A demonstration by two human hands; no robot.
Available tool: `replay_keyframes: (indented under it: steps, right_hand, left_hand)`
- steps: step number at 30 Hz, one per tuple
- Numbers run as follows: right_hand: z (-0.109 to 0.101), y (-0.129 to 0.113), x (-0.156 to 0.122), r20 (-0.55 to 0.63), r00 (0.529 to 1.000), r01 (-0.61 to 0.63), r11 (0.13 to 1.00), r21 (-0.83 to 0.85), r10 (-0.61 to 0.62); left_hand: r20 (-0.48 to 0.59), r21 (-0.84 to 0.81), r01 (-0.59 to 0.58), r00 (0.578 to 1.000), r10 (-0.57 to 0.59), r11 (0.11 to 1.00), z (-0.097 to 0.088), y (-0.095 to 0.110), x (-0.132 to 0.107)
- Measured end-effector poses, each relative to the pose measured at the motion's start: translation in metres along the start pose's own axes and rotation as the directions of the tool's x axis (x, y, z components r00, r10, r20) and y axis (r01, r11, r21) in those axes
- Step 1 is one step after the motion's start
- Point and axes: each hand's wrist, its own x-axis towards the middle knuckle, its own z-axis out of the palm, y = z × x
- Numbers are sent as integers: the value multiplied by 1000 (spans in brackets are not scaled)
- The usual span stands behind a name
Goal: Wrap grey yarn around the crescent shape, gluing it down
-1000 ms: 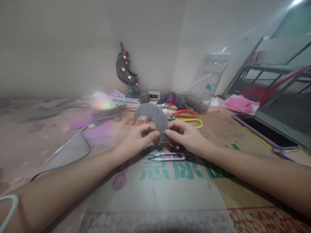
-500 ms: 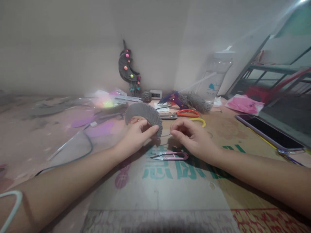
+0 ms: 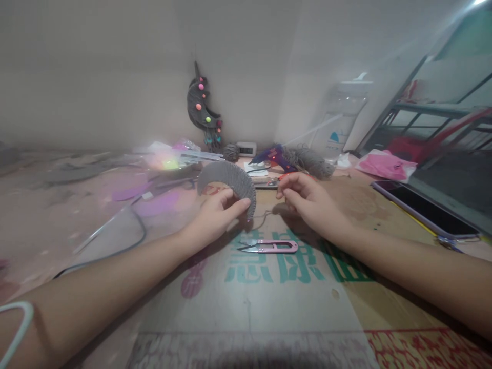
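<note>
My left hand (image 3: 217, 212) grips the right end of a grey yarn-wrapped crescent (image 3: 226, 179), holding it up off the cardboard. A loose grey thread (image 3: 263, 218) trails from that end toward my right hand (image 3: 307, 202), whose fingers are pinched together on it, a little right of and behind the crescent. Pink thread snips (image 3: 269, 247) lie flat on the cardboard just in front of both hands.
Behind the hands lie orange scissors (image 3: 286, 176), a purple glue gun (image 3: 273, 156), a pile of grey yarn (image 3: 309, 161) and a small yarn ball (image 3: 231, 151). A finished decorated crescent (image 3: 202, 110) leans on the wall. A phone (image 3: 426, 209) lies at right, a black cable (image 3: 126, 241) at left.
My right hand has left the crescent's end and drawn back to the right, pulling the thread out. The left hand keeps hold of the crescent, which has tipped slightly left.
</note>
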Motion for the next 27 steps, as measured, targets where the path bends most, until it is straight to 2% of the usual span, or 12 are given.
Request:
replay_keyframes:
  steps: [5, 10, 14, 18, 23, 27]
  right_hand:
    - [-5, 10, 9, -47, 994, -91, 992, 91, 95]
    - [-2, -6, -3, 43, 998, -40, 988, 148, 34]
    - [7, -19, -16, 144, 990, -11, 999, -37, 16]
    - [14, -16, -19, 191, 981, 54, 974, -222, -11]
    - [18, -9, -18, 250, 962, 202, 907, -369, -112]
    - [19, -5, -17, 270, 952, 251, 878, -407, -147]
  left_hand:
    - [-11, 31, -7, 1000, 7, 999, -1, -2, 1]
    - [4, 15, -13, 1000, 13, 1000, 0, -3, 1]
    - [7, 25, -14, 1000, 14, 1000, 0, -3, 1]
    - [10, 56, -37, 999, 37, 998, -1, -2, 1]
    - [-25, 135, -38, 999, 42, 990, 0, -1, 1]
    - [-27, 154, -56, 998, 61, 986, 0, 0, 0]
